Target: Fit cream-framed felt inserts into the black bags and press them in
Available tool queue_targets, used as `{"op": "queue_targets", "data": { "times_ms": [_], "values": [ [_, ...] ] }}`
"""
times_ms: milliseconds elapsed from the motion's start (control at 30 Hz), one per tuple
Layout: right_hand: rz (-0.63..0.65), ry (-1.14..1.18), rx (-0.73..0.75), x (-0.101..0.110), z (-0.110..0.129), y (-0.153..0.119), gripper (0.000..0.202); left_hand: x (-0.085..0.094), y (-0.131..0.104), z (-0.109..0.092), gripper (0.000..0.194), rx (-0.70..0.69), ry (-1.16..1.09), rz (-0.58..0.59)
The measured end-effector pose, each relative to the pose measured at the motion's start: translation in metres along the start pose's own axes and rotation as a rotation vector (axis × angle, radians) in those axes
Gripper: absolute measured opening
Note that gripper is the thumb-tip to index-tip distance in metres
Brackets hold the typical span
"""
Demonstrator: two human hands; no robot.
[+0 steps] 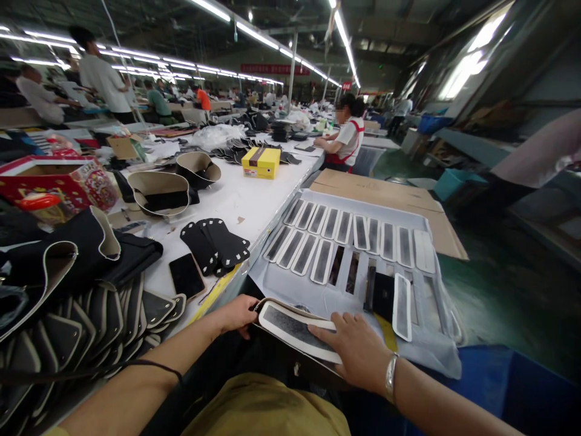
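Observation:
A curved, white-edged strip with a dark grey middle (295, 327) lies on a dark bag piece with a light lining (284, 344), close to my body. My left hand (238, 313) pinches the left end of that piece, thumb and fingers closed on its edge. Across the strip's right part rests my right hand (356, 345), fingers stretched out and the index finger pointing left along it. On the grey cloth-covered board (281, 284) beyond, similar strips (321, 261) are laid out in two rows. One loose strip (402, 307) sits beside a black block (382, 292).
Left on the white table are a phone (187, 275), black tabbed pieces (215, 245), stacked dark flaps (91, 330) and open bag bodies (158, 192). A yellow box (261, 163) stands farther back. Cardboard (381, 197) lies behind the board. A co-worker (347, 136) sits beyond.

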State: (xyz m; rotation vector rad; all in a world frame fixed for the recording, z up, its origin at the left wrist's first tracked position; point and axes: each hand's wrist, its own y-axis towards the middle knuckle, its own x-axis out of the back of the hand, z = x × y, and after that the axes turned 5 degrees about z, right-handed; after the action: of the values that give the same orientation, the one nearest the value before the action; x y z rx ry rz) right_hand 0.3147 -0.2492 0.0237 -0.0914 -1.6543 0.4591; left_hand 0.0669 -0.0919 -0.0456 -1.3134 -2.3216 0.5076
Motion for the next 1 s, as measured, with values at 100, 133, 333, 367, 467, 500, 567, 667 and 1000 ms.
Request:
{"op": "queue_targets", "data": {
  "times_ms": [100,133,333,367,467,500,567,667,1000],
  "values": [
    [-0.032,-0.05,-0.035,-0.005,0.005,-0.004,0.073,0.001,0.0,0.002,0.032,0.016,-0.039,-0.008],
    [-0.03,-0.061,-0.041,-0.005,0.005,-0.003,0.072,0.001,0.0,0.002,0.033,0.023,-0.048,-0.015],
    [0.001,-0.133,-0.063,0.004,0.01,0.009,0.064,-0.001,-0.003,-0.007,0.04,0.007,-0.026,-0.087],
    [-0.01,-0.153,-0.08,0.004,0.013,0.01,0.065,-0.001,-0.004,-0.009,0.039,0.008,-0.023,-0.093],
    [-0.055,-0.172,-0.126,-0.002,0.022,0.005,0.067,-0.004,-0.006,-0.013,0.037,0.009,-0.031,-0.075],
    [-0.07,-0.165,-0.135,-0.004,0.024,0.002,0.065,-0.004,-0.007,-0.013,0.038,0.005,-0.033,-0.061],
    [-0.091,-0.144,-0.149,-0.007,0.025,-0.002,0.063,-0.005,-0.008,-0.014,0.039,-0.002,-0.039,-0.046],
    [-0.096,-0.127,-0.154,-0.01,0.024,-0.005,0.065,-0.004,-0.01,-0.013,0.042,0.015,-0.072,-0.054],
    [-0.087,-0.064,-0.089,-0.007,0.025,-0.001,0.06,-0.009,-0.007,-0.017,0.045,0.145,-0.112,-0.143]
  ]
}}
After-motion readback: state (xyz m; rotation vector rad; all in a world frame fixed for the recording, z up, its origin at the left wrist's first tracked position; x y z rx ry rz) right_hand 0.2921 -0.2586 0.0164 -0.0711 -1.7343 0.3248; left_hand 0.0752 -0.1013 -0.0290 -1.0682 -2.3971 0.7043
